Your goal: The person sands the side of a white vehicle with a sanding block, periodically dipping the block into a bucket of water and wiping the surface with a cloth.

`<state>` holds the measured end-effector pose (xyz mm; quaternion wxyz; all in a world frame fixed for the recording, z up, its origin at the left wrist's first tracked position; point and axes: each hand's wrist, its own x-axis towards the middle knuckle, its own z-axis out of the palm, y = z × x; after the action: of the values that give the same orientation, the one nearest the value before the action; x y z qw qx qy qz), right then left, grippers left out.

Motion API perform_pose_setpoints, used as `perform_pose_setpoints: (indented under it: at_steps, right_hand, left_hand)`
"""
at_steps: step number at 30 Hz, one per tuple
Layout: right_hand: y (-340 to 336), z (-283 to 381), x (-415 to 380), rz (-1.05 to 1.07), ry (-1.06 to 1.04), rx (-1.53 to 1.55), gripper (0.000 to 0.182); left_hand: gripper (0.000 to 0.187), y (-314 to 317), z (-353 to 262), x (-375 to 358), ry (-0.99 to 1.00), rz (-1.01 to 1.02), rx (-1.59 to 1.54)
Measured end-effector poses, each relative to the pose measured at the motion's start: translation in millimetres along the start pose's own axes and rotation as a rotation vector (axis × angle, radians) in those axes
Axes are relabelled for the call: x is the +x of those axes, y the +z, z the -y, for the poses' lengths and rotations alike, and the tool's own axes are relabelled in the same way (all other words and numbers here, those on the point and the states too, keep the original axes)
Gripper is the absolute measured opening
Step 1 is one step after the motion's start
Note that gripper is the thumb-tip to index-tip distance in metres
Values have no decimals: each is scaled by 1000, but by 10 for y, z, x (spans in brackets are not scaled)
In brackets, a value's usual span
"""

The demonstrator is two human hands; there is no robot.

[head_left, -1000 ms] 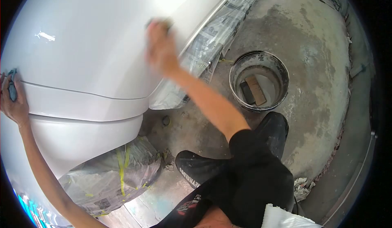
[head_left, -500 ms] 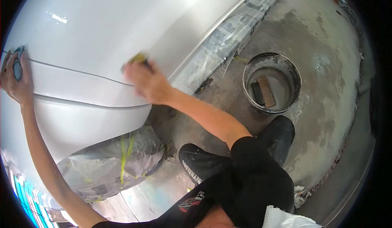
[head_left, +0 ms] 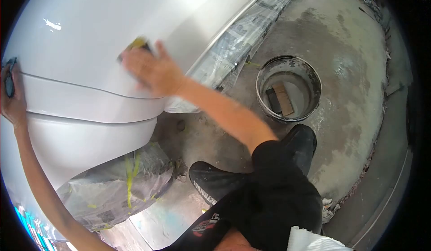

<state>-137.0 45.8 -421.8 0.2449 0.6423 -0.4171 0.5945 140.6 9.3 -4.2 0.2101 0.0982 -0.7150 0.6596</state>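
Observation:
My right hand (head_left: 150,69), blurred by motion, presses a small yellow and dark pad (head_left: 138,44) against the glossy white car panel (head_left: 98,26), above the panel's dark seam. At the far left edge, my left hand (head_left: 14,103) rests on the white bodywork with a blue-grey cloth or pad (head_left: 10,81) held in it. Part of that hand is cut off by the edge of the view. Two curved seams run across the bodywork between my hands.
A bucket (head_left: 259,91) of cloudy water with a brown block and a dark block (head_left: 273,100) stands on the concrete floor by my feet. Taped plastic sheeting (head_left: 220,62) runs along the car's lower edge. More plastic covers the wheel (head_left: 112,192).
My right hand and its pad have moved left and up over the panel. The whole view has shifted slightly, so my left hand now sits nearer the left edge.

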Motion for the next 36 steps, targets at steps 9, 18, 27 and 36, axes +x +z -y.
perform_pose_setpoints:
  at_steps: [9,18,27,36]
  right_hand:
    - [-128,-564,442,-348,455,-96,63]
    - [-1033,-2165,607,-373,838,-39,61]
    - [165,112,-107,-15,-21,-75,73]
    - [-79,-860,243,-363,721,-66,71]
  left_hand:
    - [27,53,-45,-34,-36,-24,-9]
    - [28,24,-63,-116,-78,-42,2]
    - [32,-55,-46,-96,-117,-40,-27]
    - [24,50,-316,356,104,-544,-92]
